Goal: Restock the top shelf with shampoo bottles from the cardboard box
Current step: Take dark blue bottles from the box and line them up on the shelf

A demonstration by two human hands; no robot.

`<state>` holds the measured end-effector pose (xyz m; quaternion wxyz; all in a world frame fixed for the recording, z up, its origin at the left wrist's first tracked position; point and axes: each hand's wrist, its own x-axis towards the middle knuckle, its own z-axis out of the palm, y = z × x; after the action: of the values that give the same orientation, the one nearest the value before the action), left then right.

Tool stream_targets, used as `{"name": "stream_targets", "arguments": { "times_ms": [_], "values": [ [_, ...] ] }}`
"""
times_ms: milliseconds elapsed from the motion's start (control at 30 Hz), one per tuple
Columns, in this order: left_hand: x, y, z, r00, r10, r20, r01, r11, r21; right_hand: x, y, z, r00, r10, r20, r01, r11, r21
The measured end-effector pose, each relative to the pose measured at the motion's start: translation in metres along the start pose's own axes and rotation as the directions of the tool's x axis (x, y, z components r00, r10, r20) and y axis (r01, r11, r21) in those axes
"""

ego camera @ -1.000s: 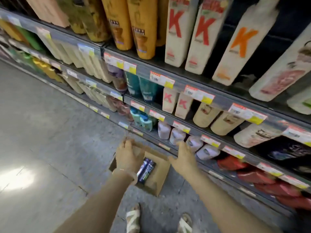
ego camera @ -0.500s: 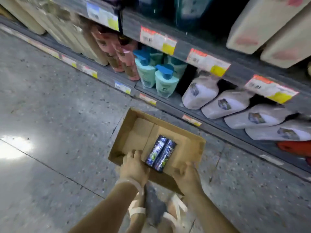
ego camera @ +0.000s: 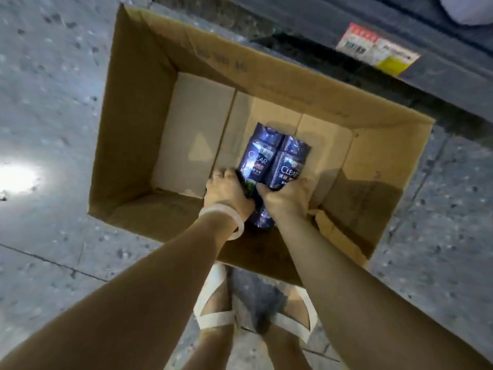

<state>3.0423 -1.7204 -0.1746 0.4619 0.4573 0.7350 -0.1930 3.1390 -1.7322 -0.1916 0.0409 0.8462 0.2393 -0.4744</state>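
Two dark blue shampoo bottles [ego camera: 273,161] with "CLEAR" in white lettering lie side by side in an open cardboard box [ego camera: 138,108] on the floor. The left hand [ego camera: 226,189] and right hand [ego camera: 286,200] each curl around a bottle's near end.

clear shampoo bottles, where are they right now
In the head view, the two dark blue Clear shampoo bottles lie side by side on the floor of the cardboard box, near its front wall, gripped by the left hand and right hand.
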Motion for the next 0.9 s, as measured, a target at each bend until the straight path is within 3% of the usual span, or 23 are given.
{"name": "stream_targets", "arguments": {
  "times_ms": [100,267,400,467,633,767,900],
  "values": [
    [0.009,0.0,-0.001,1.0,-0.016,0.009,0.016,1.0,0.027,0.005,0.013,0.002,0.999,-0.041,-0.008,0.041,0.998,0.042],
    [-0.006,0.001,-0.019,0.997,-0.072,0.038,0.081,0.917,-0.39,-0.006,0.01,-0.038,0.995,-0.002,-0.099,0.018,0.986,0.164],
    [-0.056,0.015,-0.055,1.0,-0.014,-0.006,0.008,0.83,-0.557,-0.048,-0.009,-0.087,0.994,-0.074,-0.076,0.094,0.946,0.311],
    [-0.09,0.029,-0.079,0.998,0.037,-0.057,-0.064,0.794,-0.604,-0.078,-0.023,-0.112,0.982,-0.134,-0.13,0.171,0.926,0.338],
    [-0.185,0.08,-0.144,0.934,0.053,-0.353,-0.275,0.737,-0.617,-0.17,-0.058,-0.185,0.922,-0.271,-0.277,0.377,0.791,0.482],
    [-0.271,0.12,-0.193,0.876,0.105,-0.47,-0.41,0.675,-0.613,-0.259,-0.085,-0.259,0.907,-0.276,-0.32,0.422,0.633,0.649],
    [-0.362,0.146,-0.239,0.82,0.214,-0.53,-0.527,0.643,-0.556,-0.346,-0.1,-0.327,0.841,-0.302,-0.449,0.539,0.542,0.645]
  ]
}}
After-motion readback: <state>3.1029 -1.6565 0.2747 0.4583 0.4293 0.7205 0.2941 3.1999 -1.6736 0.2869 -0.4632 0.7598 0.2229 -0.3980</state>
